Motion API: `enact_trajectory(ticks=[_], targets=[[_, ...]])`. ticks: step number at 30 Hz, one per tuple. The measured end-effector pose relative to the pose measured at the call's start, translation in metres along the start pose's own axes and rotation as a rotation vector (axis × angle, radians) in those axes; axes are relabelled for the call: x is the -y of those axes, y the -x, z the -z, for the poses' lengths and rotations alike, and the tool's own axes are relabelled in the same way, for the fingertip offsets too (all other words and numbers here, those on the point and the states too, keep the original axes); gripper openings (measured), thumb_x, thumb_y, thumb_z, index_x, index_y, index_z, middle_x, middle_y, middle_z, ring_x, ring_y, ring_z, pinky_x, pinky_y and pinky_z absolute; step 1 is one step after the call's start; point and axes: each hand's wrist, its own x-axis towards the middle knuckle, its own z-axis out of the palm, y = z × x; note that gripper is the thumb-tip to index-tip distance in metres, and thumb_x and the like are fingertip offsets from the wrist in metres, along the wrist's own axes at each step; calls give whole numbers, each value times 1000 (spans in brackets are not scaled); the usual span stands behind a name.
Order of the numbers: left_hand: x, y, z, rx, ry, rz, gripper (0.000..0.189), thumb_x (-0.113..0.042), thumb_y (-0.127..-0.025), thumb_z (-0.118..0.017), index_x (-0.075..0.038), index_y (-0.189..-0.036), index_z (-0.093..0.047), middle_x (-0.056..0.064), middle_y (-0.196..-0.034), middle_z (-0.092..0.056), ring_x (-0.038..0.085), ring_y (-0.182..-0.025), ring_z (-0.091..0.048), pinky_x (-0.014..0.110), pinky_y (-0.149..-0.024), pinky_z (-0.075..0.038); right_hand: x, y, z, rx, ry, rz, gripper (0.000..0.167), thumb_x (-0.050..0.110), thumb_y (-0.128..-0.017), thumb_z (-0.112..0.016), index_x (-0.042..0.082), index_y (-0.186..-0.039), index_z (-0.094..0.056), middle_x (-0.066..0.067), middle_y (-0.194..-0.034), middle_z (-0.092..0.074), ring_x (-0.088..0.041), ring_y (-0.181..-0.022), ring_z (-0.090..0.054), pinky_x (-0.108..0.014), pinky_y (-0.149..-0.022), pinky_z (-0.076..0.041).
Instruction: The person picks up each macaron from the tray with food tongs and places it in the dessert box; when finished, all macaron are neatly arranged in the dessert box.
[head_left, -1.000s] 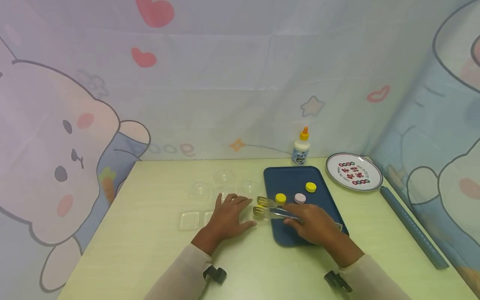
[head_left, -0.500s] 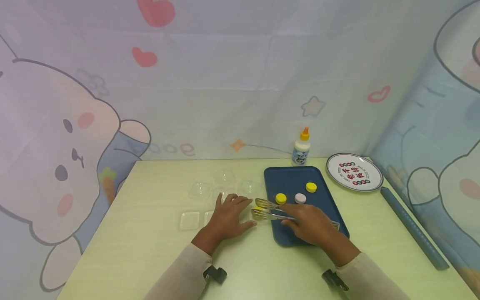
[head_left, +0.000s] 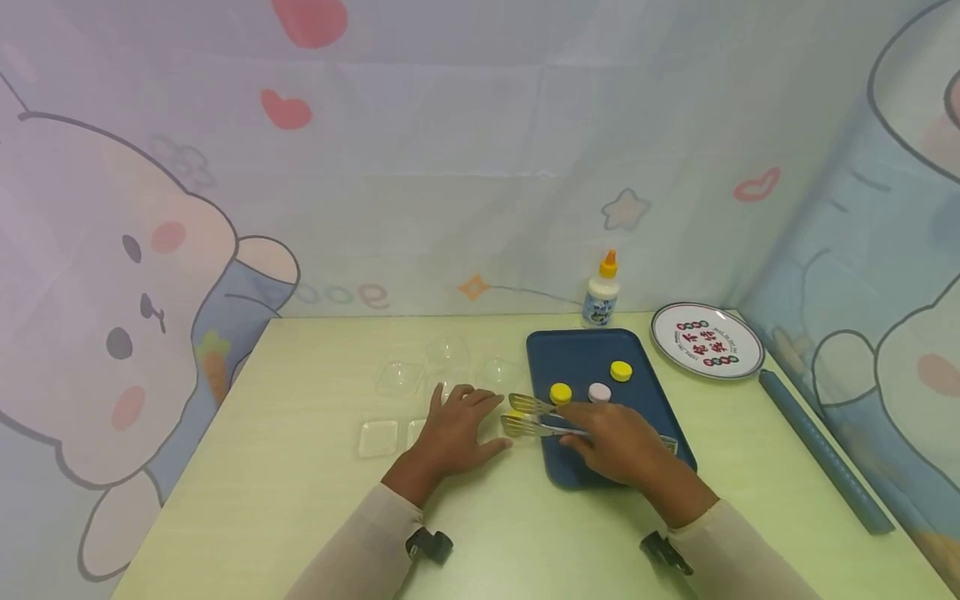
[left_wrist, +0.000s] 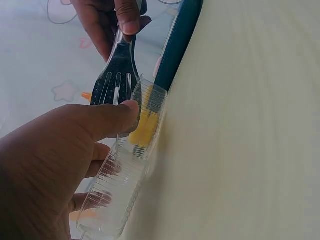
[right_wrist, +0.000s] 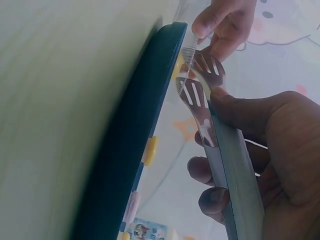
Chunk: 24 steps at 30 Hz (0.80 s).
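Note:
My left hand holds a clear plastic box on the table, thumb on one side and fingers on the other. A yellow macaron-like disc sits inside it at the end near the tray. My right hand grips metal tongs around the handles, above the blue tray. Their slotted tips stand apart at the box, around the yellow disc; whether they touch it I cannot tell. Two more yellow discs and a pale pink disc lie on the tray.
Several clear domed lids or boxes stand beyond my left hand, with flat clear trays left of it. A glue bottle stands behind the tray. A printed plate and a blue-grey roll lie to the right.
My right hand and the tongs have shifted slightly left, and the tong tips have spread a little around the yellow disc. My left hand stays in place.

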Motion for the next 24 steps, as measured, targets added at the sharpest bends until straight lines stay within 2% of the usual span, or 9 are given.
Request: enact_trajectory(ticks=[8,15,21,24], targets=[[-1,2,-1,5,-10,16,75,-59,-94,-77,-20,-156,-61,1,-153,-66,33,-147,-52,79,-128,-22,-3,5,0,-23,-40,-20,44,29,-95,-87,16,-136,-76,-1,-124,-82,-18,-103,-80,-45,-84,-66],[3,6,11,-1,-12,32,78,-60,-93,-78,-19,-157,-60,2,-153,-65,33,-149,-51,80,-129,-21,-12,10,1,-81,-77,-42,46,26,-94,-88,17,-137,-76,-4,-127,-82,-24,-107,-81,-49,-86,-66],[13,13,19,-16,-25,43,77,-61,-93,-78,-20,-156,-60,0,-153,-65,32,-148,-51,80,-128,-21,-20,14,5,-117,-98,-109,46,23,-95,-87,17,-138,-75,-8,-129,-81,-32,-110,-81,-54,-88,-65],[17,17,21,-20,-17,37,77,-60,-93,-78,-19,-155,-61,2,-152,-66,33,-148,-52,81,-127,-21,-26,18,7,-133,-95,-152,47,24,-95,-86,17,-140,-74,-11,-129,-81,-31,-100,-81,-53,-81,-63]])
